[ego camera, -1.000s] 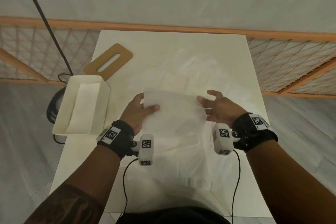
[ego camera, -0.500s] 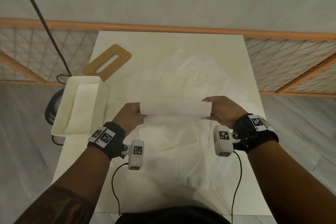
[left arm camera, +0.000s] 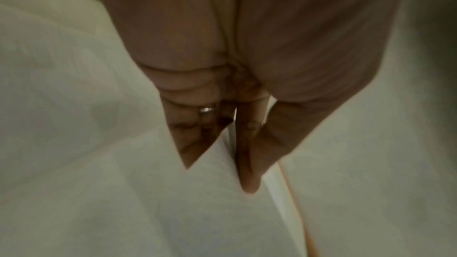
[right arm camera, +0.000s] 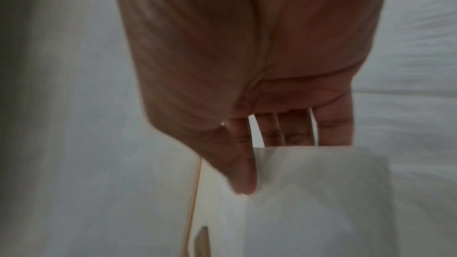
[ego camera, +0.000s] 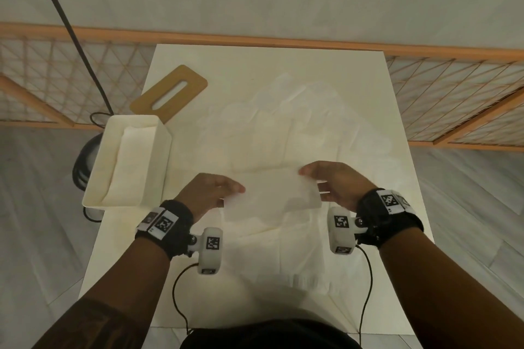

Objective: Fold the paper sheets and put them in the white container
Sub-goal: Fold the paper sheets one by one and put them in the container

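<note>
A folded white paper sheet (ego camera: 273, 193) hangs just above the table between my hands. My left hand (ego camera: 231, 195) pinches its left end, with the thumb (left arm camera: 247, 165) on top and the other fingers beneath the sheet (left arm camera: 173, 202). My right hand (ego camera: 312, 182) pinches the right end; its thumb (right arm camera: 243, 181) presses the near face of the sheet (right arm camera: 321, 192) and the fingers sit behind it. The white container (ego camera: 158, 147) stands at the table's left edge, left of my left hand, with folded paper (ego camera: 124, 167) lying inside.
Several loose unfolded sheets (ego camera: 283, 127) lie spread over the middle of the white table (ego camera: 255, 62), and more lie near the front (ego camera: 272, 261). A wooden lid with a slot (ego camera: 168, 92) lies behind the container. Black cables hang off the left edge.
The sheet, held up broad a second ago, was folded into a narrow strip. It now lies flatter and shows a wider face, and my hands have come slightly closer together.
</note>
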Action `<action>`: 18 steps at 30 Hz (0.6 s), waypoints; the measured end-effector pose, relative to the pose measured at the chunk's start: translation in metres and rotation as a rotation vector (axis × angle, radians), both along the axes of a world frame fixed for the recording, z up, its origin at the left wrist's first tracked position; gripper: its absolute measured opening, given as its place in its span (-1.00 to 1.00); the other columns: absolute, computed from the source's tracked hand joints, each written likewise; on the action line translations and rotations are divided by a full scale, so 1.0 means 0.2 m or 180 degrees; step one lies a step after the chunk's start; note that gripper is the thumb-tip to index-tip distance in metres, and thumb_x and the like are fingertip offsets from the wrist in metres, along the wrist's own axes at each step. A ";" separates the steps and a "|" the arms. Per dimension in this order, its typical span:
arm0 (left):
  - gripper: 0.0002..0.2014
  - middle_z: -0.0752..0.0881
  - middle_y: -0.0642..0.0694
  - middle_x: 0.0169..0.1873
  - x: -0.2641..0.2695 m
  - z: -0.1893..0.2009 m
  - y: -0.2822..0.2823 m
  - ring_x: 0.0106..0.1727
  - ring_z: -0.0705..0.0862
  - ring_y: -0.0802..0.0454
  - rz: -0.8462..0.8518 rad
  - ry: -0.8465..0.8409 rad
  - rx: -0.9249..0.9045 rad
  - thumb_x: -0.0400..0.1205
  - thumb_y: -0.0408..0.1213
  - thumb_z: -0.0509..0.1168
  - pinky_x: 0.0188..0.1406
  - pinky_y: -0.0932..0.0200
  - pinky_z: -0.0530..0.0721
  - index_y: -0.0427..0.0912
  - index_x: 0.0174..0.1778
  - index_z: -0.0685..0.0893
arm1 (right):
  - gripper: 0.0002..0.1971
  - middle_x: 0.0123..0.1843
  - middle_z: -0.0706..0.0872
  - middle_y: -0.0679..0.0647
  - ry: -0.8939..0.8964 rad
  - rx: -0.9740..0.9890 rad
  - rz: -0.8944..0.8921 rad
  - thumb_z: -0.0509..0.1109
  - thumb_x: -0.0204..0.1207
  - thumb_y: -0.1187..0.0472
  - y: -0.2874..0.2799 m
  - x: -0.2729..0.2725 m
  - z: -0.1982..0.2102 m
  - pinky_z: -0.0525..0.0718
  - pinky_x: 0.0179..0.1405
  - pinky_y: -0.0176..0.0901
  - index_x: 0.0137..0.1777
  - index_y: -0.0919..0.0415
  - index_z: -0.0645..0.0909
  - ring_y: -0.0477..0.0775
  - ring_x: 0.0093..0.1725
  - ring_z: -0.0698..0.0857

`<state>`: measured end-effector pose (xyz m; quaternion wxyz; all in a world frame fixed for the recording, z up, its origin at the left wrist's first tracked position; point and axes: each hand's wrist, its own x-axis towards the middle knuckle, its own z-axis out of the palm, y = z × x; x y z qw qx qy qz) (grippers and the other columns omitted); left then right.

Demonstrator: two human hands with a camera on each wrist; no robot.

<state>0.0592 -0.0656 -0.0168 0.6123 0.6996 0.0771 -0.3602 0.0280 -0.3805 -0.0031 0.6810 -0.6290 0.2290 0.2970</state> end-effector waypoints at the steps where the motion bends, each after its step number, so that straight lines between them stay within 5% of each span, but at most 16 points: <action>1: -0.90 0.88 -0.04 0.02 -0.02 -0.02 0.00 0.13 0.79 -0.07 -0.0226 -0.0242 0.0350 0.65 -0.31 0.47 0.01 0.19 0.73 -0.22 -0.03 0.89 | -0.86 0.10 0.75 0.24 -0.0106 -0.0265 0.0107 0.48 0.59 0.32 0.02 -0.01 -0.03 0.70 0.27 0.17 0.12 0.26 0.78 0.29 0.07 0.74; 4: -0.89 0.88 0.13 -0.11 -0.08 -0.09 0.02 -0.05 0.81 0.12 -0.0633 -0.0613 0.1020 0.59 -0.30 0.53 -0.14 0.30 0.71 0.03 -0.14 0.90 | -0.79 -0.08 0.56 0.22 -0.0284 -0.1002 0.0579 0.51 0.49 0.49 0.06 -0.02 -0.12 0.75 0.12 0.14 -0.02 0.19 0.80 0.21 -0.07 0.63; 8: -0.83 0.85 0.15 -0.21 -0.14 -0.15 0.02 -0.31 0.71 0.23 -0.0709 -0.0870 0.1572 0.52 -0.30 0.57 -0.19 0.33 0.61 0.11 -0.26 0.86 | -0.83 -0.16 0.64 0.19 -0.0602 -0.1840 0.1359 0.54 0.48 0.39 0.10 -0.03 -0.17 0.71 -0.15 -0.10 -0.08 0.09 0.81 0.05 -0.26 0.64; 10: -0.82 0.80 0.16 -0.16 -0.16 -0.17 0.01 -0.22 0.68 0.25 -0.0802 -0.1066 0.1857 0.52 -0.29 0.56 -0.12 0.31 0.59 0.13 -0.28 0.82 | -0.87 -0.14 0.74 0.11 -0.0614 -0.2030 0.1461 0.54 0.49 0.35 0.12 -0.02 -0.18 0.67 -0.18 -0.25 -0.10 0.09 0.81 -0.01 -0.26 0.68; 13: -0.83 0.65 0.13 0.00 -0.18 -0.20 0.00 0.03 0.65 0.12 -0.0902 -0.1314 0.2105 0.52 -0.29 0.55 0.17 0.13 0.65 0.10 -0.25 0.75 | -0.82 -0.17 0.72 -0.15 -0.0679 -0.2720 0.1530 0.42 0.56 0.25 0.13 0.04 -0.19 0.46 -0.24 -0.47 -0.21 -0.06 0.70 0.01 0.00 0.74; 16: -0.79 0.41 0.08 0.24 -0.19 -0.19 -0.02 0.20 0.47 0.02 -0.1026 -0.1752 0.2613 0.47 -0.12 0.58 0.21 0.01 0.62 0.05 -0.10 0.68 | -0.94 0.07 0.71 -0.02 -0.0820 -0.3094 0.1146 0.39 0.60 0.16 0.12 0.16 -0.18 0.52 0.01 -0.28 0.01 0.03 0.68 0.09 0.16 0.70; 18: -0.71 0.37 0.02 0.38 -0.19 -0.17 -0.07 0.29 0.44 -0.07 -0.1060 -0.2215 0.2810 0.47 -0.03 0.53 0.23 -0.07 0.56 0.05 0.02 0.63 | -0.80 0.27 0.63 0.10 -0.0841 -0.3131 0.0921 0.44 0.60 0.14 0.13 0.24 -0.20 0.56 0.12 -0.17 0.19 0.10 0.66 0.14 0.22 0.68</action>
